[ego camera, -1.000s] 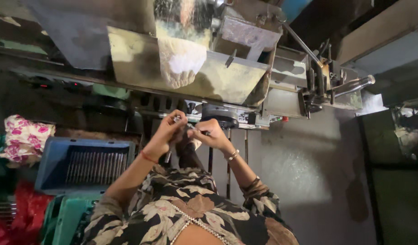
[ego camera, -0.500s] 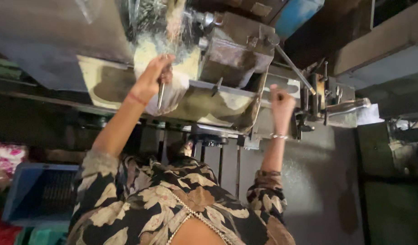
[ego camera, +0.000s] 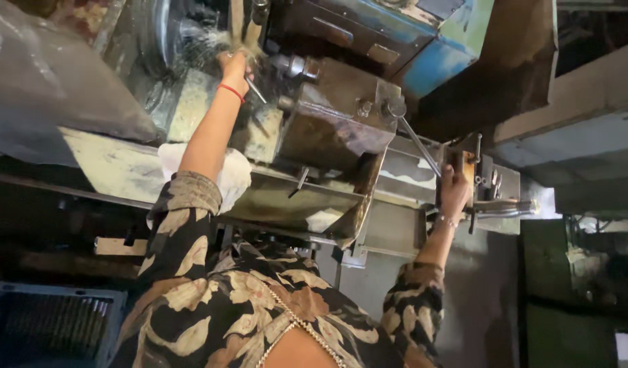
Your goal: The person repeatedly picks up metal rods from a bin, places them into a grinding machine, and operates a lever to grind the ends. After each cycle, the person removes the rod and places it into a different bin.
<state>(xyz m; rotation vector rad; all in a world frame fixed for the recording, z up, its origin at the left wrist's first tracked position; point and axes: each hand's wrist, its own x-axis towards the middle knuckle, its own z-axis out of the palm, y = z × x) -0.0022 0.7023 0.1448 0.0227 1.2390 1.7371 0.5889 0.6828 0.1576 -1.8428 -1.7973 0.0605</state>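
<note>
Metal rod (ego camera: 254, 89) sits in your left hand (ego camera: 235, 66), gripped at its upper end with the fingers curled tight round it, so the rest of it slants down and away from your palm toward the steel box (ego camera: 331, 129) just beside your wrist. Above that grip a spray of liquid or chips (ego camera: 215, 41) fans out against the machine, though the glare there makes it hard to say which. Below your forearm a white cloth (ego camera: 227, 176) lies on the edge of the metal tray (ego camera: 287, 201). Your right hand (ego camera: 454, 193) is well apart from the left, closed round a lever handle (ego camera: 452, 178) on the side of the machine, thumb and fingers wrapped about it. A thin steel bar (ego camera: 417, 144) runs from just above that grip up to the box.
</note>
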